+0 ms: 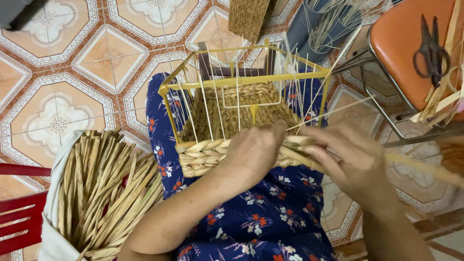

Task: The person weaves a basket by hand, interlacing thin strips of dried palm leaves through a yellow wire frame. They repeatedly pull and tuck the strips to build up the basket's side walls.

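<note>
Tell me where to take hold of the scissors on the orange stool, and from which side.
Probably best to grip the dark scissors by the two loop handles at their lower end, coming from above on the side nearest the person. They lie flat on the orange stool seat with the closed blades pointing away, and pale strips crowd their right side, so the left looks freer.
</note>
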